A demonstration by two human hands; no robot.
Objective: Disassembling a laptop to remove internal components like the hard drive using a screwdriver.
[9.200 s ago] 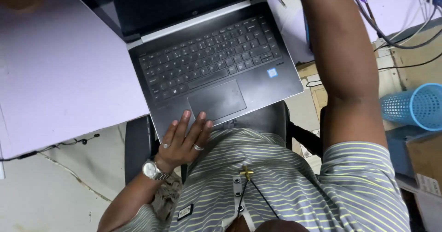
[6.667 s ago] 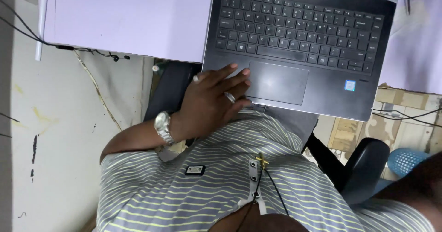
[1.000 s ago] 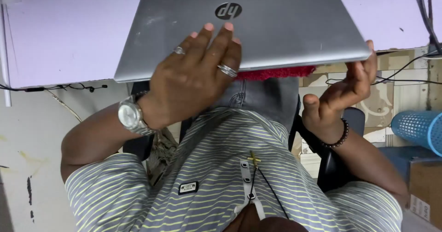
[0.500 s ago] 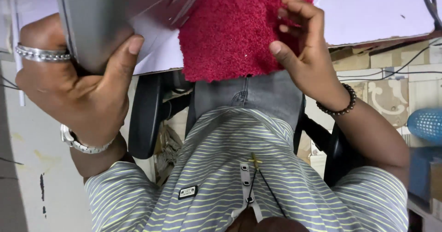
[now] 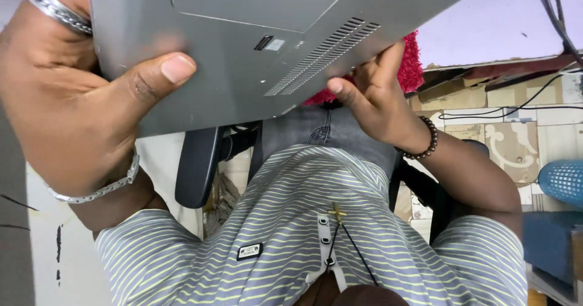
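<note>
left hand: (image 5: pixel 73 105) raised high at the laptop's (image 5: pixel 255 45) left edge, wrist bent, thumb across the grey underside, other fingers hidden round the edge; a closed grip on the laptop.
right hand: (image 5: pixel 379 102) forearm coming up from the lower right, palm under the laptop's lower edge, fingers curled and touching the underside; whether it truly grips, i cannot tell.
laptop: closed, tilted, underside with vent slots facing down, held between both hands above the lap.
red cloth: (image 5: pixel 412 66) just behind the right fingers, mostly hidden by the laptop.
change: half a second ago the cloth showed wide and the right hand lay on it; now the laptop covers it and fills the top.
</note>
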